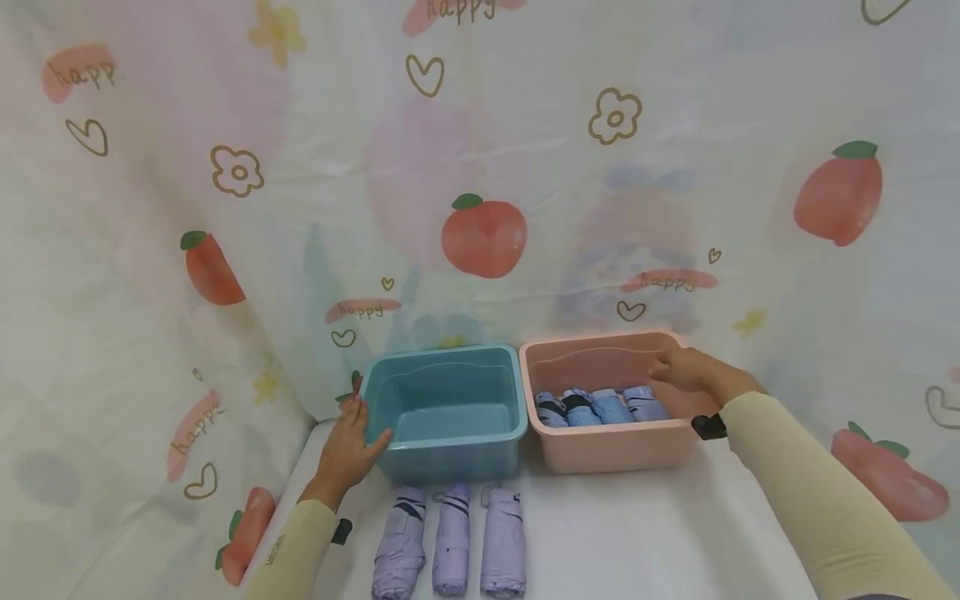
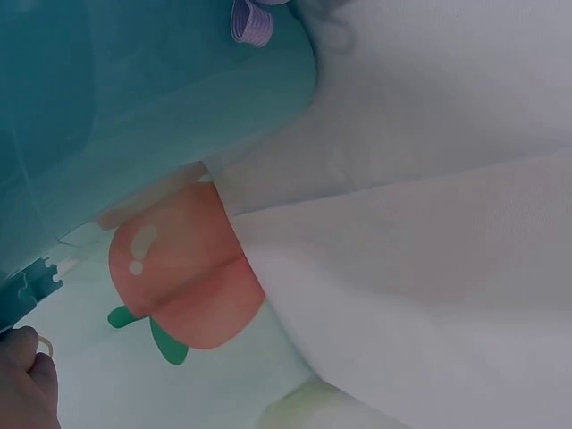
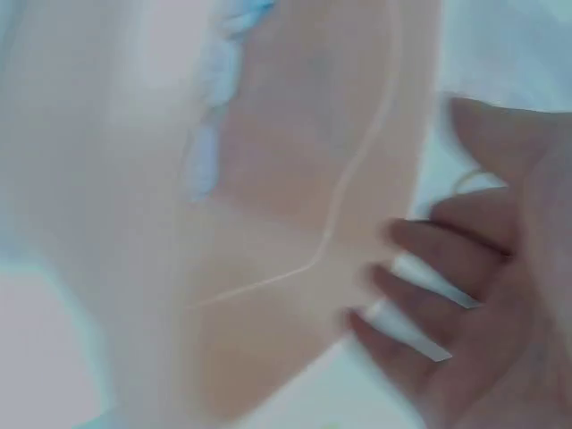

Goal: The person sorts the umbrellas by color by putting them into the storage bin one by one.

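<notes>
Resting your spread left hand [image 1: 347, 443] on the teal bin [image 1: 457, 460], guide your right hand [image 1: 696, 372], fingers parted, clear of folded umbrellas [image 1: 611, 407] in the pink bin [image 1: 615, 450].

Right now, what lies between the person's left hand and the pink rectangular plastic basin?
In the head view, the teal rectangular plastic basin lies between the left hand and the pink basin.

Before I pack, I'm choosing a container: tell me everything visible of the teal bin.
The teal bin is a plastic-looking, round-cornered rectangular tub with a thick rim. It stands upright on the white surface, its inside bare, left of the pink bin; whether they touch is unclear. The left grip touches its left side.
</notes>
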Tool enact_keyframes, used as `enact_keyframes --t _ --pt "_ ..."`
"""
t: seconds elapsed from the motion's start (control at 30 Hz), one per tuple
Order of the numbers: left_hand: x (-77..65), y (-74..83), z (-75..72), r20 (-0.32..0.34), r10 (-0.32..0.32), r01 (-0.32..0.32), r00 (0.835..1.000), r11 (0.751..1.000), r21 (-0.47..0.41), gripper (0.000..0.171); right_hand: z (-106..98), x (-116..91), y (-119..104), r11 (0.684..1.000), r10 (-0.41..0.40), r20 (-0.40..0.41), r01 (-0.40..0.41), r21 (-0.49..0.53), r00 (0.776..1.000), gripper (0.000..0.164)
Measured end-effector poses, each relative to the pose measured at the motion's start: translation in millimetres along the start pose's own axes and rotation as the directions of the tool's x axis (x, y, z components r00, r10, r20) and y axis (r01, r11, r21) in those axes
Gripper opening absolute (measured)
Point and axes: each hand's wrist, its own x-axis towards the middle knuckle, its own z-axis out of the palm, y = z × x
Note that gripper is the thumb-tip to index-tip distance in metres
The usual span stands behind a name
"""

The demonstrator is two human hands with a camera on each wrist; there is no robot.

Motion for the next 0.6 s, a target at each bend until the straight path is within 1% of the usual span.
enact_keyframes --t 0.07,0.13,0.2,0.3,0.4,0.53,0.6 --pt "0.3 -1.8 -0.3 0.005 -0.003 0.003 1.000 1.000 0.002 0.086 7.7 -9.1 4.4 1.000 -0.011 -0.073 0.011 -0.010 0.997 0.086" --pt "-0.4 -3.8 -0.4 0.019 -0.009 0.009 1.000 1.000 0.004 0.087 18.1 -14.1 9.3 0.997 -0.042 -0.153 0.031 -0.076 0.987 0.091" --pt "-1.3 -5.9 -0.5 0.028 -0.014 0.013 1.000 1.000 0.010 0.087 28.5 -15.2 15.9 0.983 -0.084 -0.218 0.044 -0.179 0.972 0.094" --pt "-1.8 -6.4 -2.0 0.017 -0.017 0.017 1.000 1.000 0.009 0.087 42.0 -16.0 23.5 0.977 -0.066 -0.244 0.013 -0.212 0.967 0.099" --pt "-1.5 -5.5 -2.7 0.009 -0.020 0.020 1.000 1.000 0.003 0.086 51.1 -16.5 30.1 0.973 -0.056 -0.261 -0.006 -0.230 0.964 0.099" --pt "-1.0 -4.2 -0.5 0.021 -0.024 0.024 0.999 1.000 0.001 0.087 56.1 -18.7 37.5 0.972 -0.050 -0.280 -0.018 -0.233 0.959 0.097" --pt "-0.5 -3.1 0.7 0.015 -0.021 0.021 1.000 1.000 -0.004 0.087 56.0 -20.5 39.0 0.970 -0.047 -0.294 -0.028 -0.243 0.955 0.097"
